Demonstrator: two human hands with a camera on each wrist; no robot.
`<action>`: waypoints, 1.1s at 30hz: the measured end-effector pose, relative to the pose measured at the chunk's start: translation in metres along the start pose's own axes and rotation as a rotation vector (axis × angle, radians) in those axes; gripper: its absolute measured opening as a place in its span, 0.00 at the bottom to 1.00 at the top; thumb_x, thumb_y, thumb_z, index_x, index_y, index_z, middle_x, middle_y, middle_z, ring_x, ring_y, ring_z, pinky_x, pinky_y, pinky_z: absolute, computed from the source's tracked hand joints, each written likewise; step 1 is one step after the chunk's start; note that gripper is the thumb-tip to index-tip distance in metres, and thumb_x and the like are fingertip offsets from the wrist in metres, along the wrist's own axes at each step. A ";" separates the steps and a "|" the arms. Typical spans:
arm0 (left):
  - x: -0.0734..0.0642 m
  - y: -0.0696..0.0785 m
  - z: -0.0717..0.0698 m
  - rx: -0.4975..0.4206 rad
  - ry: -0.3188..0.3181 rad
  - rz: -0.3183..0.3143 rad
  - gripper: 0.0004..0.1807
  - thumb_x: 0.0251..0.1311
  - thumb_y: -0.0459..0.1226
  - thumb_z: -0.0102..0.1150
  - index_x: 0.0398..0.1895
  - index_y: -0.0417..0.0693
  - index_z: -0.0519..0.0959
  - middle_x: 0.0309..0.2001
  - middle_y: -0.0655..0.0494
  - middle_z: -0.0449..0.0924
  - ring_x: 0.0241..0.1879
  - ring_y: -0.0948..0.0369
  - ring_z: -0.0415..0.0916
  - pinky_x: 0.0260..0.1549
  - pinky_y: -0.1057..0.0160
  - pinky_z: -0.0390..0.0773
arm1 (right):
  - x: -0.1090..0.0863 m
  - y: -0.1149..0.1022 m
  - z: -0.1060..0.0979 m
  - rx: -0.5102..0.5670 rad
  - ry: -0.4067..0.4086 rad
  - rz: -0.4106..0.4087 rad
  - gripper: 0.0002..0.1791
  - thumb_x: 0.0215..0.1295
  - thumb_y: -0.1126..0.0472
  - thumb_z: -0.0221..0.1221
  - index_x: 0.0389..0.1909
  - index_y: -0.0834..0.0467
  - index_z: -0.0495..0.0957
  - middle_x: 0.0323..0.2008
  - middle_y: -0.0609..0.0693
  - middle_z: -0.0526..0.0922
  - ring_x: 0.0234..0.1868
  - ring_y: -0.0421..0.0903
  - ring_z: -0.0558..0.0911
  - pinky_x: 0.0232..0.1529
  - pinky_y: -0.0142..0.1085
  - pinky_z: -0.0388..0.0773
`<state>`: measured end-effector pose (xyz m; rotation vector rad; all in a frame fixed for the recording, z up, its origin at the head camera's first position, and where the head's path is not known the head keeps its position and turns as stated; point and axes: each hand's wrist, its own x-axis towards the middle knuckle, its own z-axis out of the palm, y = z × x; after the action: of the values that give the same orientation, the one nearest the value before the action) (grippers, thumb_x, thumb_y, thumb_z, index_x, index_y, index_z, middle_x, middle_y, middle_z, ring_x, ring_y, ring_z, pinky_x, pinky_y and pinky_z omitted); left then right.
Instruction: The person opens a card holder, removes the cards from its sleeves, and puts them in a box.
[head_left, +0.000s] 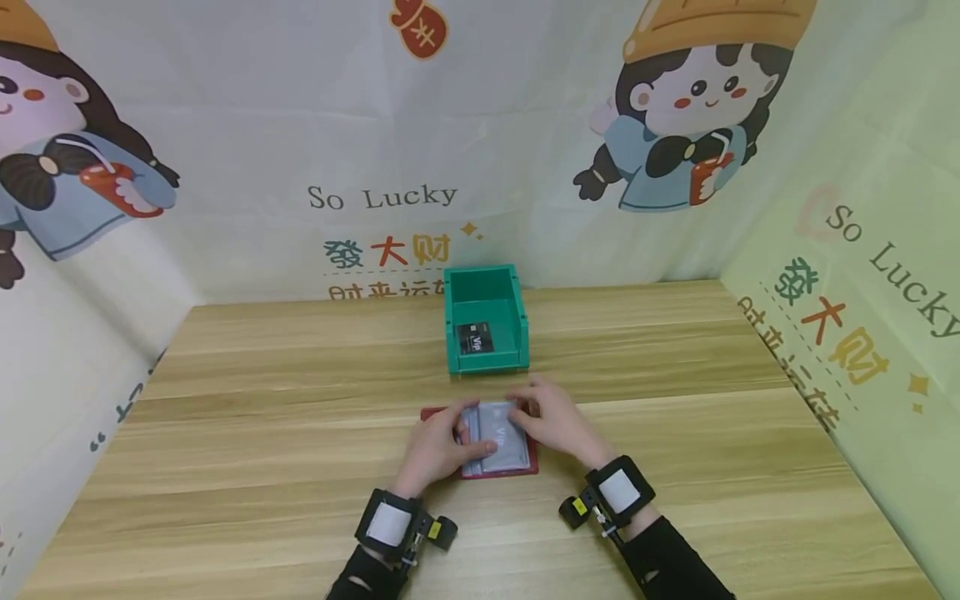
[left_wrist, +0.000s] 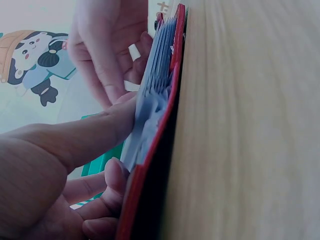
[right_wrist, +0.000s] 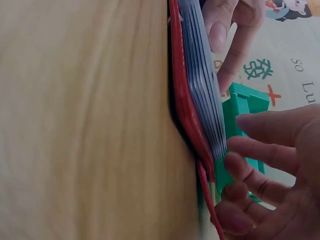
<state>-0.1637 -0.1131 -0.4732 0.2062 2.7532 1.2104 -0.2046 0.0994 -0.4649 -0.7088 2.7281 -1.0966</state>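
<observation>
A red-covered card holder (head_left: 532,458) lies spread on the wooden table, with a thick stack of clear plastic sleeves (head_left: 504,433) on its right side. Faint "VIP" lettering shows through the top sleeve. My left hand (head_left: 438,450) holds the card holder by the sleeves' left side, thumb across the top sleeve and a bent finger at the stack's left edge. At the upper right corner of the sleeves is my right hand (head_left: 553,417), its fingers loosely bent. In the right wrist view its fingertips (right_wrist: 245,121) are close beside the sleeve edges, with nothing gripped between them.
Behind the card holder stands a green open-topped bin (head_left: 486,363) with a black VIP card (head_left: 476,338) lying inside. A printed white cloth (head_left: 360,133) hangs along the table's back, and more printed cloth (head_left: 862,250) covers the right side.
</observation>
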 end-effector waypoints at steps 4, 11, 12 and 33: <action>0.000 0.000 0.001 -0.002 0.006 0.011 0.36 0.58 0.43 0.78 0.69 0.41 0.76 0.27 0.59 0.73 0.25 0.63 0.65 0.26 0.69 0.59 | -0.002 0.002 0.003 -0.021 -0.033 0.024 0.21 0.73 0.61 0.63 0.63 0.64 0.81 0.41 0.53 0.77 0.39 0.44 0.72 0.38 0.33 0.69; 0.000 -0.002 0.001 0.004 0.001 0.004 0.37 0.59 0.44 0.77 0.69 0.42 0.76 0.27 0.59 0.73 0.25 0.63 0.66 0.26 0.69 0.60 | 0.000 0.001 0.006 -0.021 -0.020 0.053 0.20 0.73 0.59 0.65 0.61 0.62 0.83 0.41 0.52 0.76 0.38 0.44 0.72 0.38 0.34 0.67; 0.000 -0.002 0.001 0.004 0.001 0.004 0.37 0.59 0.44 0.78 0.69 0.41 0.76 0.27 0.59 0.73 0.25 0.63 0.66 0.26 0.68 0.60 | 0.000 0.001 0.006 -0.017 -0.014 0.055 0.20 0.72 0.59 0.65 0.61 0.62 0.84 0.41 0.52 0.76 0.39 0.44 0.72 0.38 0.34 0.68; -0.003 0.000 -0.001 -0.069 0.062 0.012 0.26 0.72 0.49 0.64 0.60 0.36 0.75 0.24 0.56 0.77 0.24 0.64 0.67 0.26 0.68 0.59 | -0.013 -0.003 0.026 0.314 0.212 0.014 0.19 0.82 0.59 0.53 0.28 0.61 0.81 0.26 0.47 0.74 0.30 0.38 0.71 0.35 0.31 0.66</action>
<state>-0.1613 -0.1140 -0.4720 0.1815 2.7610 1.3343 -0.1847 0.0877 -0.4831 -0.5536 2.6228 -1.6332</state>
